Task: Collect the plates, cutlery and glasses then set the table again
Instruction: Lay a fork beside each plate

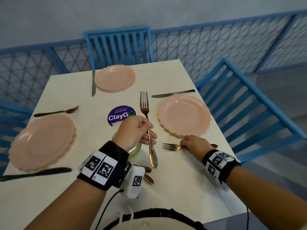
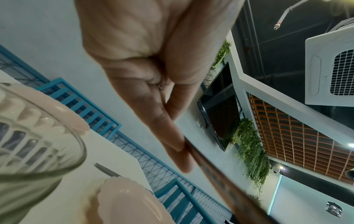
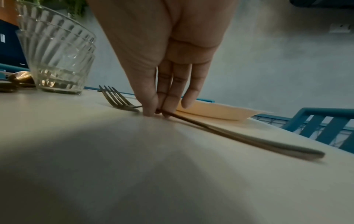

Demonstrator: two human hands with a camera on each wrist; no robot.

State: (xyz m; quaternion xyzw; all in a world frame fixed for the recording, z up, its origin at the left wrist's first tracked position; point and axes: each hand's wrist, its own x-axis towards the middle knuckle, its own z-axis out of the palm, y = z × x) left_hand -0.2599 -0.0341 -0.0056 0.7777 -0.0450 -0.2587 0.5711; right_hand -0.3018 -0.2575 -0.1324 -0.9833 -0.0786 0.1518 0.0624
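Note:
My left hand (image 1: 147,131) grips a gold fork (image 1: 144,105) by its handle, tines pointing away, lifted above the middle of the white table (image 1: 182,188). In the left wrist view that fork (image 2: 220,178) is a brown blur past my fingers. My right hand (image 1: 184,144) pinches the neck of a second gold fork (image 1: 171,146) that lies flat just in front of the right pink plate (image 1: 184,117). The right wrist view shows my fingertips (image 3: 150,112) on this fork (image 3: 239,136), which still rests on the table. Stacked ribbed glasses (image 3: 57,53) stand under my left wrist.
Two more pink plates sit at the left (image 1: 41,141) and far side (image 1: 114,78), each with a knife (image 1: 93,83) beside it; a third knife (image 1: 172,93) lies by the right plate. Gold spoons (image 1: 147,178) lie near the glasses. Blue chairs (image 1: 249,105) surround the table.

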